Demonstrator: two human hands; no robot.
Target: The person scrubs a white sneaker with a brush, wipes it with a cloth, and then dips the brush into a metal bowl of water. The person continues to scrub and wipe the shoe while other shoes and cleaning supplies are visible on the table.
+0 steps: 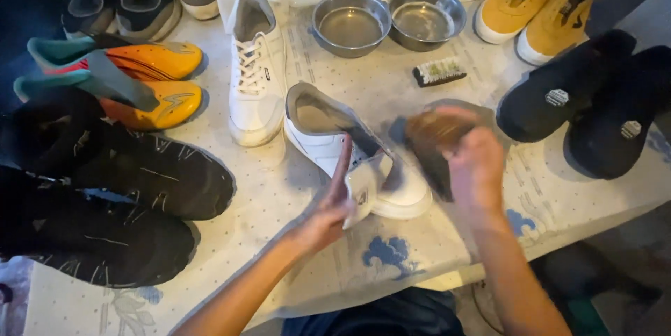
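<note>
A white sneaker (328, 133) lies on the patterned table cloth (293, 189) in front of me. My left hand (332, 206) pinches its pulled-out tongue (365, 186), fingers pointing up. My right hand (475, 168) grips a wooden brush (433, 137), blurred by motion, just right of the sneaker's toe. The matching white sneaker (257, 74) stands to the left, further back.
Two steel bowls (351, 23) (426, 18) sit at the back, a small scrub brush (439, 72) near them. Orange shoes (150, 81) and black shoes (133, 189) fill the left side. Yellow sneakers (538, 7) and black slip-ons (587, 98) lie on the right.
</note>
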